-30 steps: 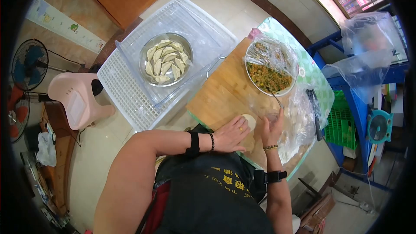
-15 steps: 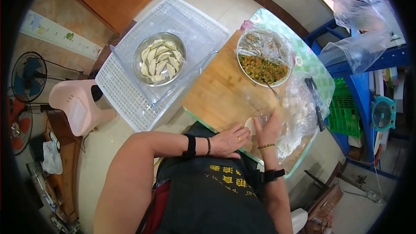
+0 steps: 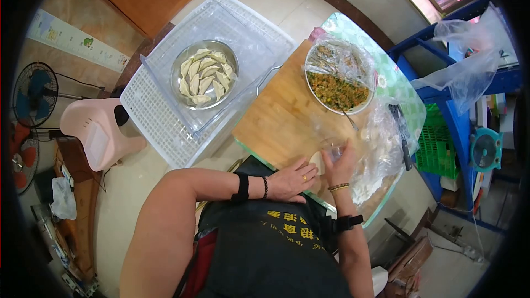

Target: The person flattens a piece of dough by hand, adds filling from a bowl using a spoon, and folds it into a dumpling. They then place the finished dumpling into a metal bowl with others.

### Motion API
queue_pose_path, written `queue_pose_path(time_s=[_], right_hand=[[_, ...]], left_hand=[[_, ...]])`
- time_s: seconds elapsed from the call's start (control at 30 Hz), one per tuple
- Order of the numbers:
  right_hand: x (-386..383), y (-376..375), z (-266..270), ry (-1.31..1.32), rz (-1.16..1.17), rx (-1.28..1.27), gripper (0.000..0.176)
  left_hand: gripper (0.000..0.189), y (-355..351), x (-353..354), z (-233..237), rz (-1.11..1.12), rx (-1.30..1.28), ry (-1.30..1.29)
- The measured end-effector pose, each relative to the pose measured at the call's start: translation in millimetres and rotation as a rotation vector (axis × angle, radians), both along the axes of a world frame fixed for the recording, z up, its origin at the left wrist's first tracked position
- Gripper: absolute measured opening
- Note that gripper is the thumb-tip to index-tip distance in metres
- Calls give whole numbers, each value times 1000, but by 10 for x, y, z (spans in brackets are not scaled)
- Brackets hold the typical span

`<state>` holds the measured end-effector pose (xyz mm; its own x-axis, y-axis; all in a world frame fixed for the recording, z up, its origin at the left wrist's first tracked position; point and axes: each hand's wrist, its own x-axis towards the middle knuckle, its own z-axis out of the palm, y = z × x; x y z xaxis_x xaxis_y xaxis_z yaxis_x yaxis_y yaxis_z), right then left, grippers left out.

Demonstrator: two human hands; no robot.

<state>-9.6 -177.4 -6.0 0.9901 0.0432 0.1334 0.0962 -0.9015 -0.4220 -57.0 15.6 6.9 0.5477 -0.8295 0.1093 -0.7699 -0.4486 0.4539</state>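
Note:
On the wooden board (image 3: 270, 116), near its front edge, a pale dough wrapper (image 3: 317, 161) lies between my hands. My left hand (image 3: 291, 181) rests low on the board, its fingertips at the wrapper's left edge. My right hand (image 3: 339, 164) is at the wrapper's right side, curled round a clear, glass-like object (image 3: 333, 148) that is only partly visible. Behind them is a bowl of chopped filling (image 3: 338, 91), half covered with plastic film, a spoon handle leaning out. Floury dough pieces lie under clear plastic (image 3: 378, 143) at the right.
A steel bowl of folded dumplings (image 3: 204, 74) sits on a clear tray over a white plastic crate (image 3: 160, 127) at the left. A dark-handled knife (image 3: 402, 135) lies at the board's right. Beyond are a pink stool (image 3: 99, 132) and blue shelving (image 3: 458, 127).
The camera view has shifted slightly. Both hands remain at nearly the same place beside the wrapper, with only small finger movement.

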Motion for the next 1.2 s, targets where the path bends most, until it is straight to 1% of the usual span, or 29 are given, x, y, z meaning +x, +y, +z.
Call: queue_pose_path(time_s=[0.03,0.07,0.13,0.17,0.23,0.27,0.33,0.37,0.4,0.47,0.5,0.57,0.6,0.67,0.7,0.77,0.8,0.83,0.87,0.9,0.93,0.97,1.0,1.03,1.07,1.1,1.17,1.2], right_hand=[[76,-40,-15,44,-86,114,73],[97,-70,-34,39,-78,112,73],[76,-70,11,5,-62,249,71],[5,-74,10,11,-59,246,71],[-161,-31,17,-71,269,65,69],[-226,24,3,-67,265,63,69],[-329,165,20,-33,262,-172,68],[-285,172,26,-56,202,-206,69],[-206,160,-1,-55,198,-202,69],[12,47,-67,-80,74,-99,69],[84,-18,-65,-91,79,-101,69],[174,-92,-103,-5,49,157,71],[156,-57,-69,-3,57,158,71],[14,-13,-1,-107,269,66,72],[-91,70,16,-102,266,64,72],[-262,271,38,-80,372,-189,73],[-219,275,57,-77,369,-186,73],[-115,277,73,-73,267,-159,73],[-44,266,79,-68,162,-131,74],[29,194,31,-71,158,-129,74],[152,111,-28,-45,111,-36,74],[246,51,-85,-20,71,58,73],[276,61,-39,-26,77,59,73],[264,52,7,70,-24,319,73],[229,35,54,170,-131,577,72],[170,-10,91,173,-134,575,72],[23,-126,150,5,-6,339,69],[-60,-167,157,1,-19,335,69]], left_hand=[[68,6,8,-2,6,-1,-36],[68,3,23,3,14,-2,-41],[69,-13,34,71,55,72,40],[69,-16,14,55,59,69,45],[70,-32,5,4,66,3,23],[70,-32,-5,-16,62,2,27],[71,-8,-34,-28,18,94,52],[71,4,-27,-35,16,97,54],[72,29,-10,-16,21,50,57],[72,26,24,35,27,0,45],[71,10,43,60,31,38,67],[71,14,56,83,48,79,90],[70,17,46,87,86,80,66],[70,8,9,70,121,77,50],[69,11,-4,50,106,85,51],[69,51,-18,1,84,98,53],[69,79,-39,-33,99,50,20],[70,100,-47,-28,117,3,-15],[70,110,-57,-17,112,8,-13],[70,113,-26,48,103,30,38],[70,103,23,93,100,49,83],[70,86,60,89,106,48,72],[69,71,76,82,177,31,74],[68,58,72,70,246,15,81],[68,47,77,46,248,16,84],[68,37,106,43,212,38,74],[67,-10,117,12,162,55,62],[67,-46,108,-12,108,12,64]])
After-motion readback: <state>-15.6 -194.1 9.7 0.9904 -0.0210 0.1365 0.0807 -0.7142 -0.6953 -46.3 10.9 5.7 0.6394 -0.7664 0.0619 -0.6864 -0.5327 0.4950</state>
